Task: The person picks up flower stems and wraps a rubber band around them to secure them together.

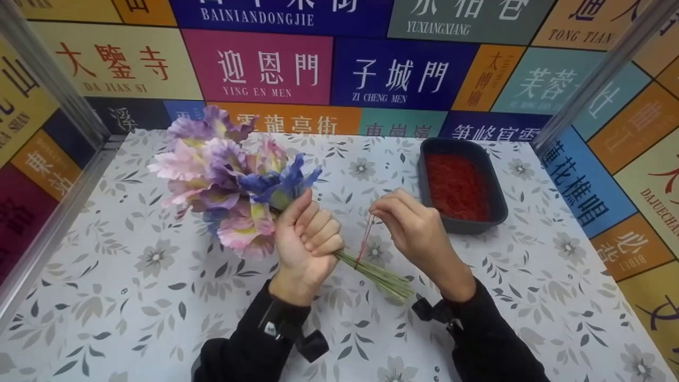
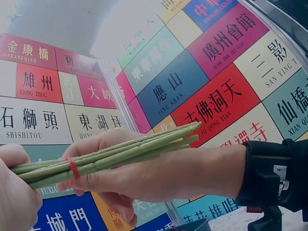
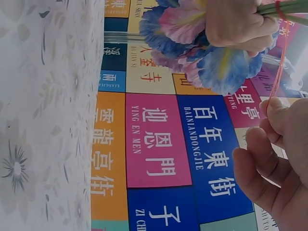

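My left hand (image 1: pixel 310 244) grips a bunch of artificial flowers (image 1: pixel 228 175) by the stems, just below the pink, purple and blue blooms. The green stems (image 1: pixel 382 278) stick out past the fist toward the lower right. A red rubber band (image 2: pixel 73 168) loops round them, as the left wrist view shows. My right hand (image 1: pixel 416 233) pinches the free end of that band between thumb and fingertips and stretches it up away from the stems. In the right wrist view the taut band (image 3: pixel 280 67) runs from the stems down to the pinching right hand (image 3: pixel 284 144).
A dark grey tub (image 1: pixel 501 207) stands behind the right hand, filled with a mass of red rubber bands (image 1: pixel 456 185). The table (image 1: pixel 175 318) has a leaf-and-flower patterned cover. Panels with coloured signs (image 1: pixel 260 69) rise at the back and sides, with metal posts (image 1: pixel 599 69) at the corners.
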Available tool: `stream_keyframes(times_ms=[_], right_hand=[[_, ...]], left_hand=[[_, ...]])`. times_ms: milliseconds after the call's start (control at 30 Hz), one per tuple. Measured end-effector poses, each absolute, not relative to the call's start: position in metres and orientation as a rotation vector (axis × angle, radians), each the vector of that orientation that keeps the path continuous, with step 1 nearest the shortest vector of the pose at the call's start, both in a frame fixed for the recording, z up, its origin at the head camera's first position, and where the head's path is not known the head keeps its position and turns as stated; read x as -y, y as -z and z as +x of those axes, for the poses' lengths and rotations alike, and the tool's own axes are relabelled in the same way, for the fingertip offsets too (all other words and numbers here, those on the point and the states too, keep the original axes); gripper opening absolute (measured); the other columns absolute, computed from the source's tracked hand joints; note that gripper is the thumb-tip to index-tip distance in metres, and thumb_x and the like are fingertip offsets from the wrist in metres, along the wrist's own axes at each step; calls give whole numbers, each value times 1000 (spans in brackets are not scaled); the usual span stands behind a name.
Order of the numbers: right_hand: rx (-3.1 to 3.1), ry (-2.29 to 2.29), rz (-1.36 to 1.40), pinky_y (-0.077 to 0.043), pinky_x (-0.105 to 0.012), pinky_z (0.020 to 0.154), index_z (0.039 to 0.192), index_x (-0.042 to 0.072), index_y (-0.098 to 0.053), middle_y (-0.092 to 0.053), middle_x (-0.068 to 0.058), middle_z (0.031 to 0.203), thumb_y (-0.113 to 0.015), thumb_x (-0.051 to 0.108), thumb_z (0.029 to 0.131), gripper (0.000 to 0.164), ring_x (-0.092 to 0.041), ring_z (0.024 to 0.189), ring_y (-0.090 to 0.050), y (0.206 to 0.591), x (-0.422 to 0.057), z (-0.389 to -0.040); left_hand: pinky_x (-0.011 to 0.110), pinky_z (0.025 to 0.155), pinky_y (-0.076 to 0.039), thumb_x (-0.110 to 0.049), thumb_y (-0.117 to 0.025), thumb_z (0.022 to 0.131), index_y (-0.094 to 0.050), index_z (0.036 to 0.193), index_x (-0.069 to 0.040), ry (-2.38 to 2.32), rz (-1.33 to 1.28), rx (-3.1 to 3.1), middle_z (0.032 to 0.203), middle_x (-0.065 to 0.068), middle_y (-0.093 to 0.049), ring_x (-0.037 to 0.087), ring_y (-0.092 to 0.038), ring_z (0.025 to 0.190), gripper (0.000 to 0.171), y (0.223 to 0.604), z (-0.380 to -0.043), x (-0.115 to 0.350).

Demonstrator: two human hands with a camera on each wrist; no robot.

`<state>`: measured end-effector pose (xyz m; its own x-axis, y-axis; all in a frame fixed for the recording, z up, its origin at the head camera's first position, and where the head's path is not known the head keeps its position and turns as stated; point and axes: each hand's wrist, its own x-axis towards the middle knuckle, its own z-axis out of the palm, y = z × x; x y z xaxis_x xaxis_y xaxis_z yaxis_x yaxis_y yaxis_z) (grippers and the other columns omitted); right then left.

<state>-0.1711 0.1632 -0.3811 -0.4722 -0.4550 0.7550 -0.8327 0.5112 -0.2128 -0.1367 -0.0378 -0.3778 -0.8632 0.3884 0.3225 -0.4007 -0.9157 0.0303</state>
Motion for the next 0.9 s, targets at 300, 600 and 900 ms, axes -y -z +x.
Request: stream_keyframes(times_ms=[300,600,900], right_hand=[[2205,-690,1052,-56,-22,67,97,12,-69,-66,2,92,-64,18,99,8,-7,78,-67,391,-157,-172],[2270,-615,1062,-54,-23,59,96,15,-67,-65,5,89,-71,14,93,4,-6,70,-64,401,-147,-169],[2226,-561,1134,-49,-24,49,92,14,-68,-61,3,80,-70,16,94,4,-10,57,-58,411,-133,-166]], left_hand=[[16,41,-8,-24,-51,100,-16,57,-22,-2741,427,62,50,-10,-14,4,-11,42,55,377,-137,39],[16,41,-9,-23,-50,100,-17,58,-21,-2771,433,103,50,-10,-14,5,-11,42,54,378,-137,40],[16,41,-10,-23,-49,101,-18,57,-20,-2774,468,134,51,-9,-14,5,-11,42,54,380,-138,41]])
